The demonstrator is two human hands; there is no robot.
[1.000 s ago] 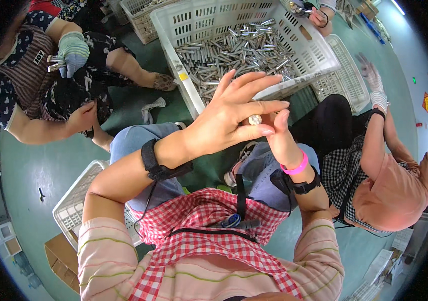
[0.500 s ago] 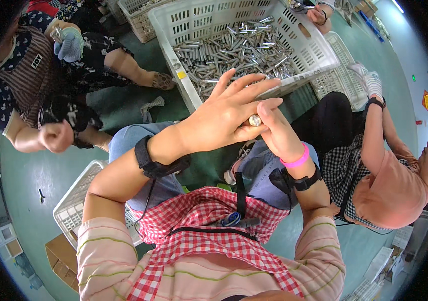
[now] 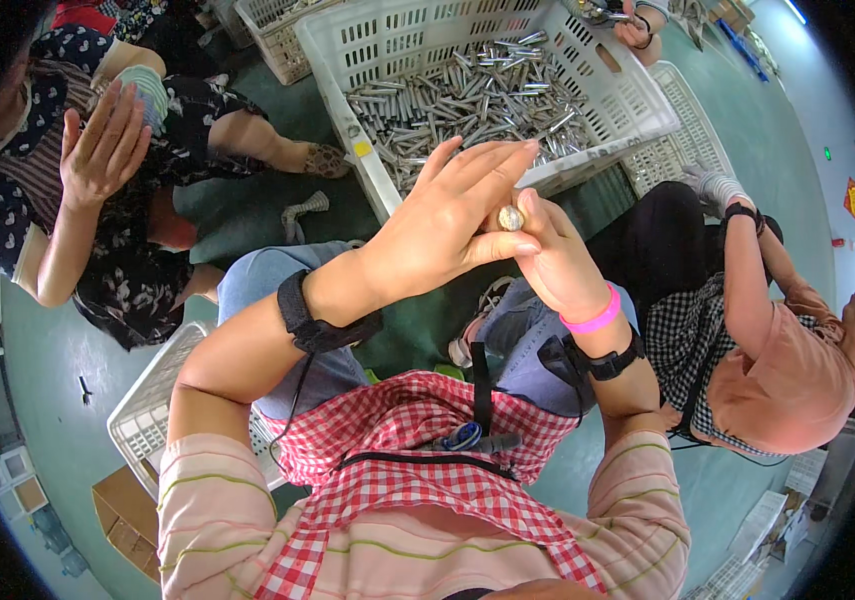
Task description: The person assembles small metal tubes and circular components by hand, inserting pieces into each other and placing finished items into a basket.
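Note:
In front of the white crate my two hands meet over a small metal piece (image 3: 511, 217), whose round, shiny end pokes out between them. My left hand (image 3: 452, 215) lies across it with long fingers slanting up and right, its thumb below the metal end. From the other side my right hand (image 3: 567, 265) closes on it, thumb beside the round end. Most of its fingers are hidden behind the left hand, as is the rest of the piece. Many silvery metal tubes or pins (image 3: 467, 95) lie loose in the white crate (image 3: 374, 185) beyond.
At the left a co-worker (image 3: 37, 150) sits with one bare hand raised by a gloved one. Another person (image 3: 737, 330) in a checked apron sits close on the right. A white basket (image 3: 152, 385) and a cardboard box (image 3: 127, 515) stand by my left side.
My left thumb has shifted and straightened under the metal piece, and my fingers have drawn slightly together. The left co-worker's bare hand has risen to the glove; the right person's gloved hand has lowered.

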